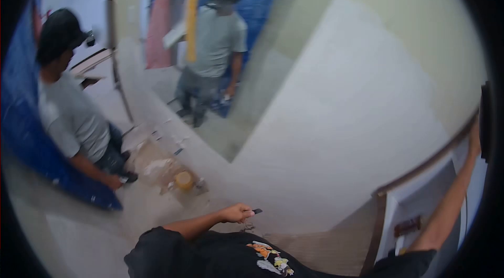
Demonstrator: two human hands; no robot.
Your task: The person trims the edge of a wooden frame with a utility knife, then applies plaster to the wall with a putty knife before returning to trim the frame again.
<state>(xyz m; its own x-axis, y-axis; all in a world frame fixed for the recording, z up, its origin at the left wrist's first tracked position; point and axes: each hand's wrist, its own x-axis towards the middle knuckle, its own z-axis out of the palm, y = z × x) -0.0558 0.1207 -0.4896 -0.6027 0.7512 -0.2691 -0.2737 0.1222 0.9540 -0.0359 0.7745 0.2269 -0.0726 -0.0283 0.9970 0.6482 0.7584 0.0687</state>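
Low in the middle, my left hand [237, 213] is closed round a small dark object [256, 211] that sticks out past the fingers; what it is cannot be made out. My right arm stretches up along the right edge of the view. At its end my right hand [475, 136] is partly visible beside a dark upright object [485, 120]; its fingers are hidden. Between my arms lies my black shirt [220, 252] with a coloured print.
A person [79, 105] in a dark hat stands at the left by a blue sheet [26, 136]. Their reflection shows in a mirror-like panel [262, 84]. A yellow tub [184, 180] sits among floor debris. A pale wall [346, 110] and brown-framed opening [379, 225] are right.
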